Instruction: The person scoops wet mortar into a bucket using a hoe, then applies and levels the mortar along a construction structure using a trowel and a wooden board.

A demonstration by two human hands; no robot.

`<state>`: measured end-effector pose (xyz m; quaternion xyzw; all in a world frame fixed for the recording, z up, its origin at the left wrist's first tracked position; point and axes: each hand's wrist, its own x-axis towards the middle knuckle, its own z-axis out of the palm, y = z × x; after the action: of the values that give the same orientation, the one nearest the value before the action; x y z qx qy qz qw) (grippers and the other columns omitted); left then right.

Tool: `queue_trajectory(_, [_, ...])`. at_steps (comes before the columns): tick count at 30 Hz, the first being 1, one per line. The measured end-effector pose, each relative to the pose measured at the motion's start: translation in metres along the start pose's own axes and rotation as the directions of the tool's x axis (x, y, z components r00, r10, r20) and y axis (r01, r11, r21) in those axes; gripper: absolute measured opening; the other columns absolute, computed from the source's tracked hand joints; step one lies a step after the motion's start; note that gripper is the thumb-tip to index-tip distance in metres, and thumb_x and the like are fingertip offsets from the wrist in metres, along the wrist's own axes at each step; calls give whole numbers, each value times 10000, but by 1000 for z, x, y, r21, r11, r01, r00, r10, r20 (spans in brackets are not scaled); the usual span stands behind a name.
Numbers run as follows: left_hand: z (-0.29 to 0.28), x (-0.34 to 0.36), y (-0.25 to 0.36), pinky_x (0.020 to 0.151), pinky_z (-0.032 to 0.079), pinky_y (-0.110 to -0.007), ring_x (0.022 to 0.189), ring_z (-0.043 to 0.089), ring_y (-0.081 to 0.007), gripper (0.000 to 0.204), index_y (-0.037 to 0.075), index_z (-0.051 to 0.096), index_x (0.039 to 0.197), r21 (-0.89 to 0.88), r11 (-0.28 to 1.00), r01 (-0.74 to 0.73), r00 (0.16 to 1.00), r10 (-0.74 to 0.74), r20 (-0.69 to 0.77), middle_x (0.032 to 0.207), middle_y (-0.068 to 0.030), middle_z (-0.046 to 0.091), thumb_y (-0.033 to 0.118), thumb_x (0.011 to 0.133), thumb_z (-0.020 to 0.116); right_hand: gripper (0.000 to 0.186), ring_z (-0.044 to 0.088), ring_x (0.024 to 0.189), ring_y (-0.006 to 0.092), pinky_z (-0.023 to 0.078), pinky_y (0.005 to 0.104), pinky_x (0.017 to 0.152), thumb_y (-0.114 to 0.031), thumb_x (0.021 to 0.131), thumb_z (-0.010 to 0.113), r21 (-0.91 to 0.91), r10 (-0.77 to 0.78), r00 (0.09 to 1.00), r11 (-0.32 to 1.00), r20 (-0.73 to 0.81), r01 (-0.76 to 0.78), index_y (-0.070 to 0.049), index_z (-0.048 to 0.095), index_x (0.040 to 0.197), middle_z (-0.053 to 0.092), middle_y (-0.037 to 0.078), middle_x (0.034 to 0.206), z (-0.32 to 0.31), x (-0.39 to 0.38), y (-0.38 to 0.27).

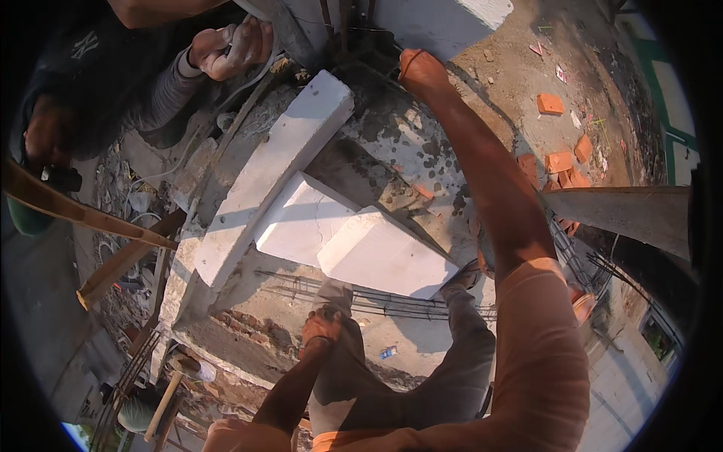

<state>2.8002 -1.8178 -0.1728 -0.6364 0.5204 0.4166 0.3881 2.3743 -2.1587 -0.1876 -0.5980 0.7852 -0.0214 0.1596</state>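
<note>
My right hand (423, 71) reaches far forward, beside a white block (444, 30) and close to upright steel bars (345, 26). Its fingers are curled closed; what they hold, if anything, is hidden. My left hand (322, 325) rests on my left knee, fingers laid over the trouser cloth, holding nothing. Between my arms lie pale lightweight blocks: a long one (275, 177) slanting up to the right, a cracked one (305, 218) against it, and another (384, 252) overlapping that one. Dark wet mortar (369, 83) covers the ground below my right hand.
At the upper left, a co-worker's hand (233, 49) is closed near a pale hose (256, 75). Wooden planks (90, 211) cross the left side. Tied rebar (376, 297) runs behind the blocks near my feet. Orange bricks (550, 104) lie scattered right, beyond a board (625, 215).
</note>
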Motion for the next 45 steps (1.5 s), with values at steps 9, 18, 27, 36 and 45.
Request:
queue_trajectory(9, [-2, -5, -8, 1004, 399, -428, 1164, 519, -373, 658, 15, 517, 1256, -29, 999, 16, 1000, -16, -10, 1261, -228, 518, 529, 845, 516, 204, 605, 1006, 366, 488, 437, 870, -66, 768, 551, 86, 7, 996, 996, 88, -14, -21, 659, 936, 640, 204, 1042, -8, 1, -5])
queue_trajectory(18, [-7, -2, -10, 1028, 383, -420, 1206, 493, -375, 697, 30, 489, 1311, -67, 997, 39, 998, -36, 42, 1304, -243, 495, 549, 846, 491, 123, 623, 895, 390, 496, 475, 795, -41, 759, 561, 104, 68, 996, 993, -50, -63, -5, 647, 840, 652, 214, 934, 10, -9, -25])
queue_trajectory(27, [-3, -1, -10, 1013, 396, -414, 1185, 513, -357, 653, 66, 505, 1302, -48, 999, 20, 1000, -20, 3, 1278, -217, 523, 531, 842, 517, 165, 618, 889, 401, 486, 466, 769, -78, 751, 621, 62, -55, 990, 996, -131, 63, 11, 664, 883, 647, 224, 872, 2, -2, -14])
queue_trajectory(36, [7, -13, -5, 982, 417, -409, 1154, 533, -345, 560, 50, 569, 1200, -17, 999, 42, 997, -43, -57, 1212, -196, 568, 474, 834, 571, 216, 635, 892, 377, 496, 429, 804, -97, 797, 599, 381, 169, 977, 918, -126, -110, 1, 656, 981, 659, 205, 961, -53, -111, -8])
queue_trajectory(45, [32, -21, 22, 954, 435, -434, 1114, 553, -357, 564, 31, 595, 1136, 145, 989, 33, 994, -17, -111, 1163, -206, 575, 493, 812, 591, 501, 538, 629, 83, 459, 229, 540, -176, 885, 628, 900, 394, 809, -183, 437, -397, -8, 431, 1315, 584, 57, 903, 11, -389, 10])
